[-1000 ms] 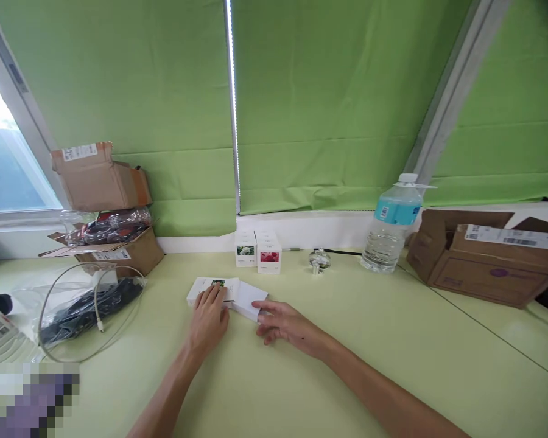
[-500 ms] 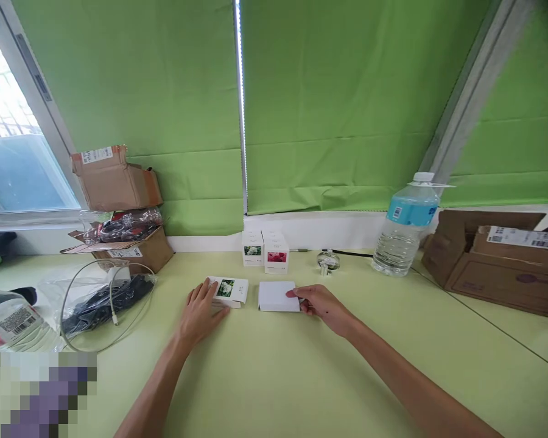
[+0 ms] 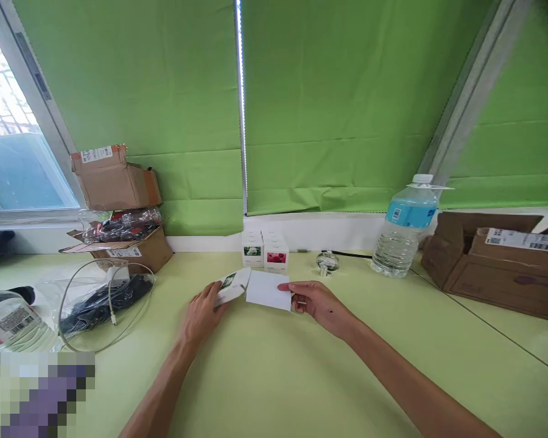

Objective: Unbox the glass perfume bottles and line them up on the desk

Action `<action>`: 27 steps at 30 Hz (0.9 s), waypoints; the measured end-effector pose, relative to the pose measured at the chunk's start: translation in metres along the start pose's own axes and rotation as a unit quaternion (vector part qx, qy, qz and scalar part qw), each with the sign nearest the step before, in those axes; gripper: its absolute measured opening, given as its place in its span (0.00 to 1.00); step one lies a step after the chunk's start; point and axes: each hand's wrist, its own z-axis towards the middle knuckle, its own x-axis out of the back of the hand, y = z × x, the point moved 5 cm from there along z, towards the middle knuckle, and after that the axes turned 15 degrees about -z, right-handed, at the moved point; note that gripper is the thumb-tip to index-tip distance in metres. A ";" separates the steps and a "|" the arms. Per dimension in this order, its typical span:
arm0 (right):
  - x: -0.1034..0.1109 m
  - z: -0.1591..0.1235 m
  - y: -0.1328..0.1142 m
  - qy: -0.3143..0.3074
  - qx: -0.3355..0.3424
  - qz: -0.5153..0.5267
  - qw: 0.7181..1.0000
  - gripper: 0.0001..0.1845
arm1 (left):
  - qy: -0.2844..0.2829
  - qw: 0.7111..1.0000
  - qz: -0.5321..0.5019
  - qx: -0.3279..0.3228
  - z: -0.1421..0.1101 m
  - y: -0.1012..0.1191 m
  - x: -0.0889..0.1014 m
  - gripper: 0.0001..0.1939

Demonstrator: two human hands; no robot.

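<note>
My left hand (image 3: 203, 313) is closed around a small white box (image 3: 232, 289) with a green flower picture, tilted up at its right end. In my right hand (image 3: 313, 302), thumb on top, is a plain white card-like insert (image 3: 267, 289), its left edge close to the box's right end. Whether the two touch I cannot tell. Behind them stand white boxes with a green flower picture (image 3: 252, 250) and a pink flower picture (image 3: 276, 258). A clear glass bottle (image 3: 327, 261) lies to their right, a small clear piece in front of it.
A big water bottle (image 3: 404, 228) and an open cardboard box (image 3: 497, 261) stand at the right. Cardboard boxes (image 3: 119, 185) are stacked at the left, behind a looped cable (image 3: 66, 304) and a bagged dark item (image 3: 105, 304). Another clear bottle (image 3: 13, 319) lies at far left.
The flower box has been lifted and tilted by my left hand. My right hand has brought the white insert leftward and up, closer to the box's end.
</note>
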 end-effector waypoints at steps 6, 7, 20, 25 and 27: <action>-0.002 0.000 0.008 0.007 -0.021 -0.027 0.999 0.18 | 0.097 0.990 -0.009 0.100 0.002 -0.020 0.014 0.17; -0.003 0.000 0.011 0.003 -0.025 -0.032 0.999 0.17 | 0.111 0.988 -0.009 0.104 0.002 -0.023 0.016 0.15; -0.007 0.016 0.057 -0.006 -0.080 -0.100 0.992 0.22 | 0.210 0.955 -0.028 0.209 0.018 -0.083 0.040 0.16; -0.011 0.015 0.064 0.026 -0.048 -0.116 0.992 0.24 | 0.200 0.947 -0.027 0.249 0.049 -0.100 0.050 0.17; -0.013 0.015 0.066 0.039 -0.032 -0.134 0.990 0.25 | 0.198 0.943 -0.025 0.266 0.063 -0.108 0.054 0.17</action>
